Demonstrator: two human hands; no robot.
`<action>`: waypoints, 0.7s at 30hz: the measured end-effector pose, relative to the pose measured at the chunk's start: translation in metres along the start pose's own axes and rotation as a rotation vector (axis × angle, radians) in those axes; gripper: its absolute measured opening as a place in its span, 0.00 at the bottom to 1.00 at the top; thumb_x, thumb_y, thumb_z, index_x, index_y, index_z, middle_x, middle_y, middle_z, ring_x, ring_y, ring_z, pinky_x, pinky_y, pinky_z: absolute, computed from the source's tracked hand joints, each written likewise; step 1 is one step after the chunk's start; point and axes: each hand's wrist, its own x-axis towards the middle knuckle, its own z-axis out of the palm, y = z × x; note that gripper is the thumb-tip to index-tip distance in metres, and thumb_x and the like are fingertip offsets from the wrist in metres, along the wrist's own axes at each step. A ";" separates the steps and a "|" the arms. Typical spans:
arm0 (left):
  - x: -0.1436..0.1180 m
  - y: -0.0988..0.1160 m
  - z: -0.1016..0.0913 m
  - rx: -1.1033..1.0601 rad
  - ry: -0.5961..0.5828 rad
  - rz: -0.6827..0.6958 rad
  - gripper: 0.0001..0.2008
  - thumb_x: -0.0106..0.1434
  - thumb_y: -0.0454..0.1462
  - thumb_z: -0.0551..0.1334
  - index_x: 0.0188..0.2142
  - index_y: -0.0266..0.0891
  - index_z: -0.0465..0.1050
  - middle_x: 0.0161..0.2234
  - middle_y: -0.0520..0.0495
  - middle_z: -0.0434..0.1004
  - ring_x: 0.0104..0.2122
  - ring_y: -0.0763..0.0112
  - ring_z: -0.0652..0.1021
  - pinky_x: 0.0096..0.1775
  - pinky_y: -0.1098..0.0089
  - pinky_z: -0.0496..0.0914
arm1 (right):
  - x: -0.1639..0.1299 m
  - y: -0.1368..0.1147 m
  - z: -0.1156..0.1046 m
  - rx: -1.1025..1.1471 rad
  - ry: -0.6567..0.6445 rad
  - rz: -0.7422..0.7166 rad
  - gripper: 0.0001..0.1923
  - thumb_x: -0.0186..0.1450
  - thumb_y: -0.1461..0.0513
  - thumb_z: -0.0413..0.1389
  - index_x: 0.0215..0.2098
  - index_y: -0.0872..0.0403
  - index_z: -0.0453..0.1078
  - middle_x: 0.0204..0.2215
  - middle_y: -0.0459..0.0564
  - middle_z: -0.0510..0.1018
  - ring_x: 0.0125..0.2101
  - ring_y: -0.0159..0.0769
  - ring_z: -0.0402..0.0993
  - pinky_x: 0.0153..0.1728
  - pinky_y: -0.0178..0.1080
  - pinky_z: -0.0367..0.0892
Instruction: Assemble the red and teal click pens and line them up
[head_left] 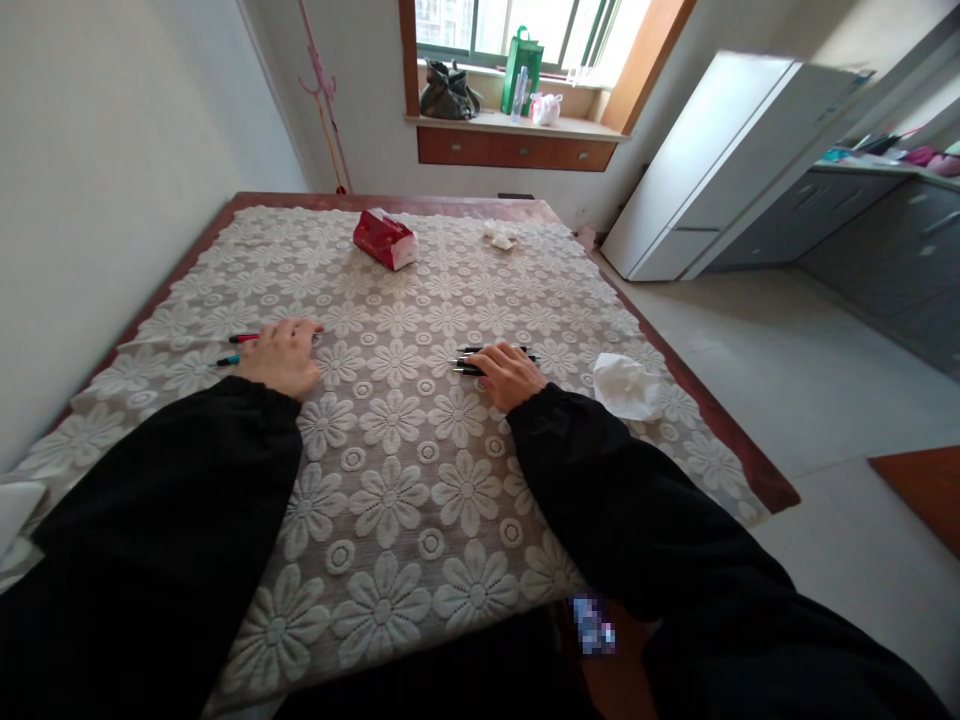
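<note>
My left hand (281,358) lies palm down on the lace tablecloth (394,410), fingers stretched out to the right. From under its left side stick out the ends of a red pen (241,339) and a teal-and-black pen (228,360); the rest of both is covered. To the right, my right hand (510,374) is closed over several black pens (469,366), which lie side by side across the table. Their tips show left of the fingers, and some other ends show past the knuckles. How the fingertips press on them is partly hidden.
A red tissue pack (384,240) rests toward the far side, with a small crumpled white tissue (499,236) to its right. Another crumpled tissue (627,387) lies right of my right hand. The wooden table edge (731,455) runs along the right; a white fridge (705,170) stands beyond.
</note>
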 end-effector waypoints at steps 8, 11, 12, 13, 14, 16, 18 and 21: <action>0.013 -0.037 0.004 0.027 -0.038 -0.037 0.21 0.62 0.33 0.55 0.56 0.37 0.68 0.54 0.37 0.69 0.52 0.49 0.71 0.50 0.56 0.69 | -0.003 0.001 -0.003 -0.110 -0.072 0.138 0.29 0.66 0.63 0.54 0.65 0.51 0.64 0.67 0.52 0.61 0.66 0.53 0.51 0.64 0.55 0.49; 0.016 -0.042 0.007 0.027 -0.008 -0.030 0.19 0.64 0.35 0.56 0.55 0.36 0.68 0.52 0.37 0.69 0.52 0.51 0.71 0.51 0.58 0.69 | -0.004 0.002 -0.002 -0.112 -0.134 0.155 0.33 0.64 0.65 0.52 0.68 0.52 0.59 0.68 0.51 0.59 0.66 0.51 0.53 0.65 0.55 0.46; 0.017 -0.044 0.006 0.022 -0.005 -0.031 0.19 0.64 0.36 0.57 0.54 0.36 0.67 0.52 0.37 0.69 0.51 0.52 0.72 0.51 0.59 0.69 | -0.004 0.003 -0.001 -0.105 -0.146 0.153 0.33 0.65 0.65 0.51 0.68 0.52 0.59 0.68 0.51 0.60 0.65 0.49 0.54 0.65 0.54 0.47; 0.017 -0.044 0.006 0.019 -0.009 -0.036 0.18 0.64 0.36 0.57 0.54 0.35 0.67 0.51 0.37 0.69 0.50 0.53 0.73 0.51 0.60 0.69 | -0.005 0.003 -0.001 -0.097 -0.149 0.151 0.32 0.65 0.66 0.50 0.68 0.52 0.59 0.68 0.51 0.61 0.65 0.48 0.56 0.65 0.53 0.48; 0.017 -0.044 0.005 0.022 -0.017 -0.045 0.18 0.64 0.37 0.57 0.53 0.35 0.66 0.50 0.36 0.69 0.49 0.53 0.73 0.50 0.60 0.69 | -0.005 0.004 0.000 -0.089 -0.145 0.150 0.31 0.66 0.66 0.49 0.68 0.51 0.60 0.67 0.50 0.62 0.64 0.46 0.57 0.65 0.52 0.48; 0.017 -0.043 0.002 0.033 -0.054 -0.067 0.17 0.65 0.37 0.57 0.52 0.35 0.66 0.49 0.37 0.70 0.46 0.54 0.75 0.47 0.61 0.70 | -0.005 0.005 0.002 -0.076 -0.125 0.148 0.29 0.68 0.66 0.48 0.67 0.50 0.61 0.66 0.50 0.64 0.64 0.45 0.58 0.65 0.51 0.50; 0.016 -0.042 0.000 0.030 -0.088 -0.072 0.15 0.65 0.37 0.57 0.51 0.36 0.66 0.48 0.37 0.72 0.45 0.55 0.75 0.45 0.62 0.70 | -0.005 0.006 0.004 -0.061 -0.103 0.149 0.28 0.69 0.66 0.48 0.66 0.50 0.61 0.66 0.51 0.64 0.63 0.45 0.59 0.64 0.52 0.50; 0.016 -0.042 -0.003 -0.024 -0.111 -0.039 0.15 0.64 0.33 0.58 0.50 0.36 0.66 0.45 0.41 0.75 0.43 0.59 0.75 0.44 0.65 0.69 | -0.005 0.006 0.006 -0.034 -0.073 0.162 0.29 0.68 0.66 0.48 0.67 0.52 0.60 0.66 0.53 0.65 0.63 0.47 0.60 0.64 0.55 0.50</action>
